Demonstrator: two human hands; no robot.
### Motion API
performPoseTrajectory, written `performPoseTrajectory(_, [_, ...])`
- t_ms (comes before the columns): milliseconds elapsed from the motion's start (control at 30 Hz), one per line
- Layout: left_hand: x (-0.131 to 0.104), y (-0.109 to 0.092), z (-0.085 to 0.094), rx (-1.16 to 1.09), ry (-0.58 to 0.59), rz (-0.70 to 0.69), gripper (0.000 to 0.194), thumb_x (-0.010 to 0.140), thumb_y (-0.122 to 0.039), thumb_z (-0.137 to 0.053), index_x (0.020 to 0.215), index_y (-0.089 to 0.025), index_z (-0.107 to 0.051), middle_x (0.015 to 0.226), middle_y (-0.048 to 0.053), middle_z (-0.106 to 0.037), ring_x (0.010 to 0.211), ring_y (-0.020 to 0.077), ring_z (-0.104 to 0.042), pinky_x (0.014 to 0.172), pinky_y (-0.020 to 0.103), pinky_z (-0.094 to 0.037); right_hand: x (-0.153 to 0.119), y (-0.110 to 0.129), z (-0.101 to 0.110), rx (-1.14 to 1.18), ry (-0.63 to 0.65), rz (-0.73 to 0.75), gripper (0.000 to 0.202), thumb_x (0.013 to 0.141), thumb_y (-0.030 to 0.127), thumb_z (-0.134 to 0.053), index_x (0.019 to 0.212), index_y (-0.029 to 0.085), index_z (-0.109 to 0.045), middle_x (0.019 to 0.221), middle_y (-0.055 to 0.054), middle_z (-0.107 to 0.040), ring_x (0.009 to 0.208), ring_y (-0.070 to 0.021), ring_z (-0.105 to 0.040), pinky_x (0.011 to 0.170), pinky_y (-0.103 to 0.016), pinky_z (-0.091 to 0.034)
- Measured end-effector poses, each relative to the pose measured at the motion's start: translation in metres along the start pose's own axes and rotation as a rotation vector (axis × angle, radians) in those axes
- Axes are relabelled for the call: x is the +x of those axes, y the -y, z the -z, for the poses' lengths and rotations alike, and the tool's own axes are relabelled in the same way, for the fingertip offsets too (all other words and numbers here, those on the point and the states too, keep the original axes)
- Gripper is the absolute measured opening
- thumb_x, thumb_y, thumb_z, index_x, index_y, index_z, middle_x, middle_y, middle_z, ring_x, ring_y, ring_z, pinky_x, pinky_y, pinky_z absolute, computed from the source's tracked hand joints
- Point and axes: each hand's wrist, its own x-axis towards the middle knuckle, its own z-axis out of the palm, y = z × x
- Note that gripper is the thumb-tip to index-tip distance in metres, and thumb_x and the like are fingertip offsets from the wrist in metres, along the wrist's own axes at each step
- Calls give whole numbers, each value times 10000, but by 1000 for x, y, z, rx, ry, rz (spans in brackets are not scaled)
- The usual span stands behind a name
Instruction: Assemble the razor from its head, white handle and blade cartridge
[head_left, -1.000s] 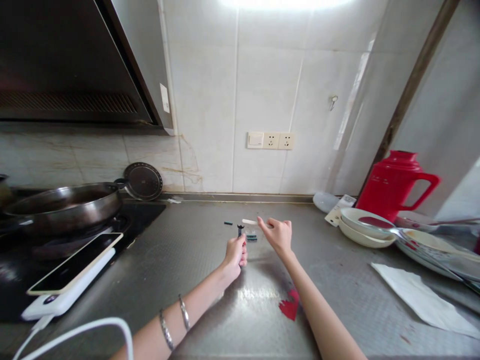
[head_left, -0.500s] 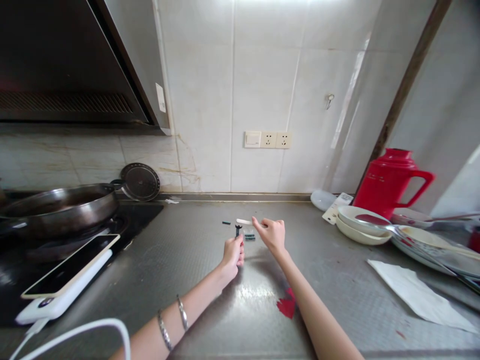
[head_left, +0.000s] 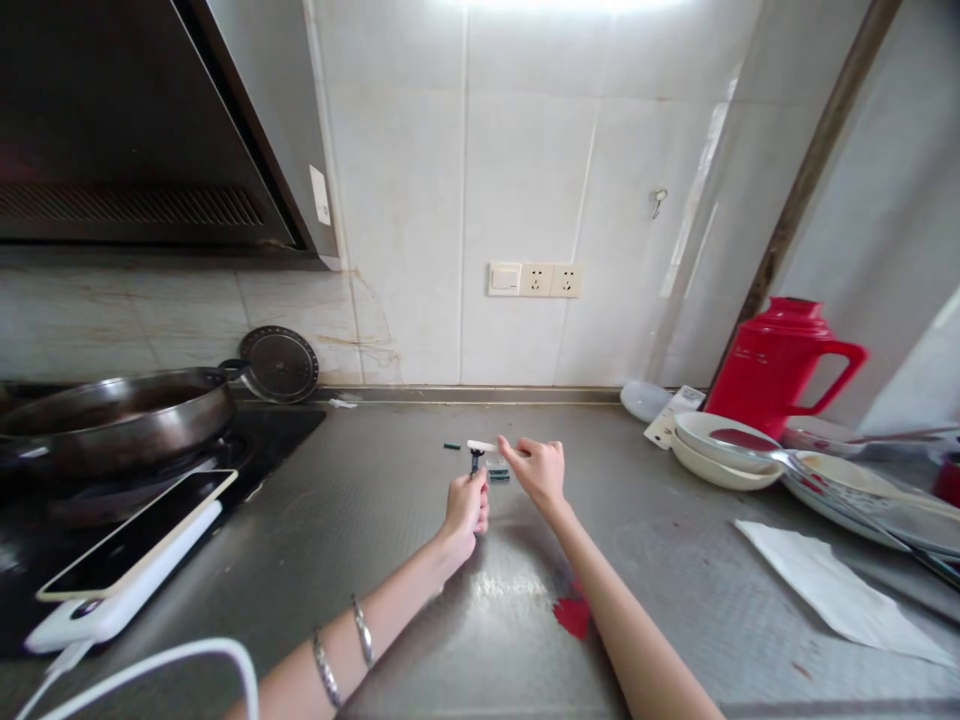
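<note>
My left hand (head_left: pixel 466 503) is closed around a dark razor handle (head_left: pixel 475 462), its top pointing up and away from me. In my right hand (head_left: pixel 536 468) is a slim white stick (head_left: pixel 480 446) with a thicker end, like a small brush. That end lies across the top of the razor handle, touching or just over it; I cannot tell which. Just behind my left hand is a clear pack with dark strips (head_left: pixel 499 472), looking like razor cartridges. A short dark green strip (head_left: pixel 451 446) lies to the left of the razor handle.
At left, a steel pan (head_left: pixel 120 415) sits on the black stove, with a phone (head_left: pixel 142 535) on a white power bank before it. A red thermos (head_left: pixel 780 365), stacked bowls (head_left: pixel 724 465) and a white napkin (head_left: pixel 840 590) are at right. A red patch (head_left: pixel 571 617) lies near my right forearm.
My right hand has moved slightly left with the white stick, so its end now lies over the razor handle's top. The left hand stays in place.
</note>
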Motion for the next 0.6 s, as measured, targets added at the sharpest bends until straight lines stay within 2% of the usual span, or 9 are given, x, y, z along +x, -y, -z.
performPoseTrajectory(67, [-1,0,-1,-3,5,-15,332,730,-437,-544,605,-196,-354,382,-120,-242,271,15,-167,309,164,-70,-1,0,-2,12,7,-9,626,816,612,-305,430,167,-516,415,4,-530,435,-84,-404,668,-246,-263])
performPoseTrajectory(233, [-1,-1,0,-1,-4,-54,327,737,-433,-537,601,-192,-363,385,-119,-242,270,12,-163,302,162,-73,-1,-20,2,9,-3,-63,604,803,604,-348,414,165,-491,403,15,-502,437,-83,-397,663,-239,-270])
performPoseTrajectory(400, [-1,3,-2,12,-2,-16,322,736,-433,-539,606,-194,-366,379,-118,-244,269,14,-169,299,157,-76,1,-7,3,68,-28,-40,604,814,584,-341,409,163,-489,389,24,-471,419,-69,-368,649,-222,-279])
performPoseTrajectory(500, [-1,-4,0,-9,-9,-82,335,723,-451,-548,604,-194,-369,380,-118,-244,270,16,-176,292,155,-88,0,-5,1,83,-14,-29,610,812,588,-331,411,160,-501,395,13,-481,424,-70,-375,634,-223,-282])
performPoseTrajectory(600, [0,-15,3,-38,-25,-204,357,701,-479,-566,606,-192,-378,391,-116,-252,277,16,-190,288,149,-103,1,-21,2,57,-2,-88,620,774,641,-347,398,166,-480,395,5,-480,435,-85,-385,618,-236,-287])
